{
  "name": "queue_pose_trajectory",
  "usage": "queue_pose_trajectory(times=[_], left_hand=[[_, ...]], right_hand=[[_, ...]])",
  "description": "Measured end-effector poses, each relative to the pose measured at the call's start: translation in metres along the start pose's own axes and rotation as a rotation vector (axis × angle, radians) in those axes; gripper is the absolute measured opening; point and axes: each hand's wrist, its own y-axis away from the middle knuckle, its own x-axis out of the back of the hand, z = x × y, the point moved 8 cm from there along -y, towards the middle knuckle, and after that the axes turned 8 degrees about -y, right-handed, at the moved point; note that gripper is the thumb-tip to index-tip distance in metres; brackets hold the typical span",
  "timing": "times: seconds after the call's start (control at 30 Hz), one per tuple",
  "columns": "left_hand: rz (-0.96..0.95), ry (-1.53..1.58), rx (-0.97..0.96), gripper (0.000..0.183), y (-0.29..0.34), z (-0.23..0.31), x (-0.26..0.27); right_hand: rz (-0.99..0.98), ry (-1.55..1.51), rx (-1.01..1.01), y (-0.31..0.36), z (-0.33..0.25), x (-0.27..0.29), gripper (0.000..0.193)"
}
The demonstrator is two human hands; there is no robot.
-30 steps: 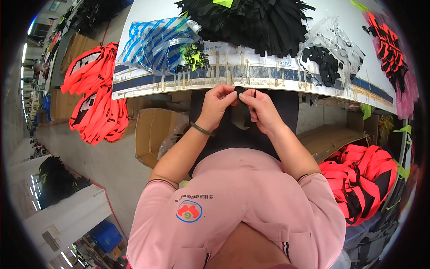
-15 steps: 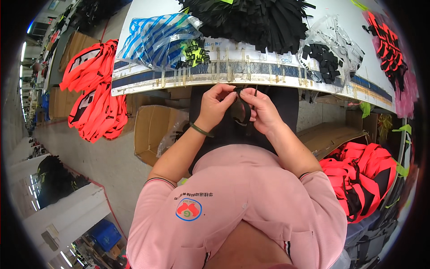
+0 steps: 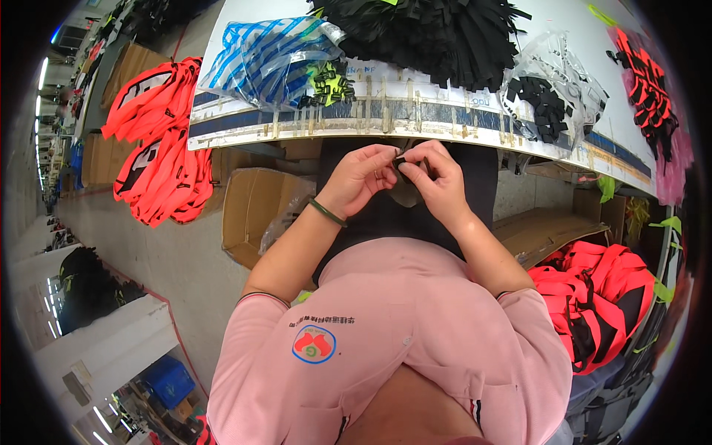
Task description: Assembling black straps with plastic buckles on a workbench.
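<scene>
Just off the table's near edge, my two hands meet fingertip to fingertip over my lap. A short black strap point(image 3: 401, 161) runs between them, mostly covered by my fingers. My left hand point(image 3: 362, 180) pinches its end between thumb and forefinger, the other fingers curled loosely. With thumb and bent fingers, my right hand point(image 3: 439, 176) grips the strap close beside that. Whether a small buckle is also in the pinch I cannot tell. Beyond my hands, a large heap of black straps point(image 3: 437, 37) lies on the white table point(image 3: 297, 133).
On the table are a blue-striped plastic bag point(image 3: 271, 59), yellow-green and black buckles point(image 3: 331, 83), and a clear bag with black pieces point(image 3: 541, 104). Bright red-orange strap bundles hang at the left point(image 3: 159, 174) and lie at the right point(image 3: 601, 297). Cardboard boxes point(image 3: 248, 215) stand under the table.
The strap's hanging loop, plain before, is now mostly hidden. My left hand has turned and opened its lower fingers; my right fingers have curled further in. The view has shifted slightly.
</scene>
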Motion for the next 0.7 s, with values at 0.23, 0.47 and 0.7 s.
queue_pose_trajectory(times=[0.23, 0.47, 0.7], left_hand=[[0.237, -0.402, -0.291, 0.010, 0.000, 0.032, 0.014], [0.360, -0.370, -0.408, 0.007, 0.001, 0.039, 0.044], [0.319, -0.545, -0.761, 0.012, 0.026, 0.059, -0.003]], right_hand=[[-0.249, -0.290, 0.171, 0.005, -0.078, 0.001, 0.005], [-0.249, -0.611, 0.024, 0.001, -0.082, 0.021, 0.003], [0.037, -0.036, -0.156, -0.004, -0.011, -0.009, 0.011]])
